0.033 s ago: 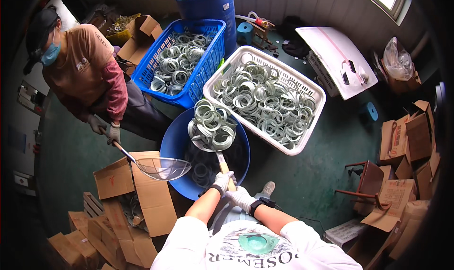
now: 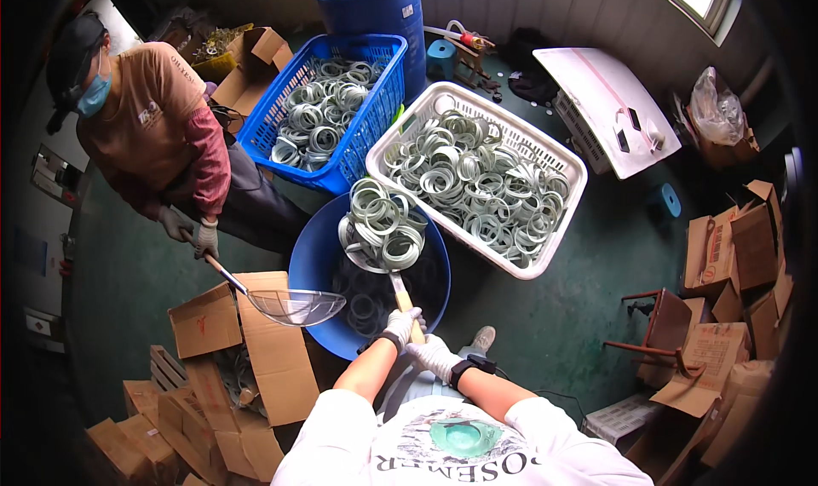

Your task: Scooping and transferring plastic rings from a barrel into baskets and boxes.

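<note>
My left hand and my right hand, both in whitish gloves, are closed around the wooden handle of a long-handled strainer. Its bowl is heaped with pale metal rings and is held over an open blue barrel. More rings show dimly down inside that barrel. Just beyond it stands a white plastic basket full of similar rings. Behind and to the left, a blue basket holds more of them. The strainer's bowl is mostly hidden beneath its load.
At left stands a co-worker with gloved hands on a mesh strainer, its bowl near the barrel's left rim. Opened cardboard boxes lie at lower left, others at right. A tipped chair and a closed blue drum are around.
The co-worker's head and mesh strainer have shifted very slightly to the right. My hands and the loaded strainer look unmoved.
</note>
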Motion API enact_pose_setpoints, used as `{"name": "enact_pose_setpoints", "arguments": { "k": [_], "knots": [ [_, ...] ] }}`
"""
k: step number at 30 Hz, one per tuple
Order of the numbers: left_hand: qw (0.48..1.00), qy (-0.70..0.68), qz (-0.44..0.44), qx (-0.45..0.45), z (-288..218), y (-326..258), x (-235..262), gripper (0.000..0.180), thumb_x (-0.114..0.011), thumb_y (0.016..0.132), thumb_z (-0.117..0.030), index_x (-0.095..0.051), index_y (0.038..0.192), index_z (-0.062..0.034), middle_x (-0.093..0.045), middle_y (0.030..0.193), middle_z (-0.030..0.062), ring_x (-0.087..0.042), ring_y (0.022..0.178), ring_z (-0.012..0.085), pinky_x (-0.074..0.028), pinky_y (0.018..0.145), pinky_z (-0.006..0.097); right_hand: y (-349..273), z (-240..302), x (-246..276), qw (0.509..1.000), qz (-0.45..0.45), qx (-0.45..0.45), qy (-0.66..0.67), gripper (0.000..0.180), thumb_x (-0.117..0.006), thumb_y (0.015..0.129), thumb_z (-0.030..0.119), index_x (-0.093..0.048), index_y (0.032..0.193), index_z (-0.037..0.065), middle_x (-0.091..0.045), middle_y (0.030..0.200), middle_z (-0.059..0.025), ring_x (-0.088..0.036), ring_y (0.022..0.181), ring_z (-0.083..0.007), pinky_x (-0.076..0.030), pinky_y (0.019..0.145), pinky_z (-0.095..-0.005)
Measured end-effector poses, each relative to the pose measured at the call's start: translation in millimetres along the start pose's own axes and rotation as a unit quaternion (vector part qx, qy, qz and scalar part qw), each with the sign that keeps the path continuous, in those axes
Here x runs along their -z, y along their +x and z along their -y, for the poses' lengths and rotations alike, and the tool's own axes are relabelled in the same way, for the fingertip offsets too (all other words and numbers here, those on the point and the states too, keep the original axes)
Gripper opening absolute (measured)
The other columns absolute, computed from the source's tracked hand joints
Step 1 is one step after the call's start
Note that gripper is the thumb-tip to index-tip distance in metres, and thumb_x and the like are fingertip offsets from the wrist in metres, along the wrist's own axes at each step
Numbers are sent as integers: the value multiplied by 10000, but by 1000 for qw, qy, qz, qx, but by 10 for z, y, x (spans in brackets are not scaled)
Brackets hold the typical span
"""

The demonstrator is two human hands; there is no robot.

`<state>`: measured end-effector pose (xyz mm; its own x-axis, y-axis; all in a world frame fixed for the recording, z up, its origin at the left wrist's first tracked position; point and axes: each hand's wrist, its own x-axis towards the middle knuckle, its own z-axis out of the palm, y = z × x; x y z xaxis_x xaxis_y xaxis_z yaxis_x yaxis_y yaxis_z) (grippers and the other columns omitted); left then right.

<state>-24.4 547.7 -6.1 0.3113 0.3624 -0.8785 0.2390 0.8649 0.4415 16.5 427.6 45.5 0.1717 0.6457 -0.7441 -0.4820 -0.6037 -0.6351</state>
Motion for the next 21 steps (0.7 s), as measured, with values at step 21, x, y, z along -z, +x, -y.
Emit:
{"name": "enact_pose_setpoints", "arguments": {
  "k": [21],
  "knots": [
    [997, 4, 8, -73, -167, -668, -275, 175, -625, 858, -81, -463, 924, -79, -512, 697, 47, -524, 525, 155, -481, 447, 302, -699, 387, 42, 996, 56, 1, 76, 268, -643, 820, 213, -528, 1007, 59, -549, 735, -29, -542, 557, -135, -468, 485, -273]
  ]
}}
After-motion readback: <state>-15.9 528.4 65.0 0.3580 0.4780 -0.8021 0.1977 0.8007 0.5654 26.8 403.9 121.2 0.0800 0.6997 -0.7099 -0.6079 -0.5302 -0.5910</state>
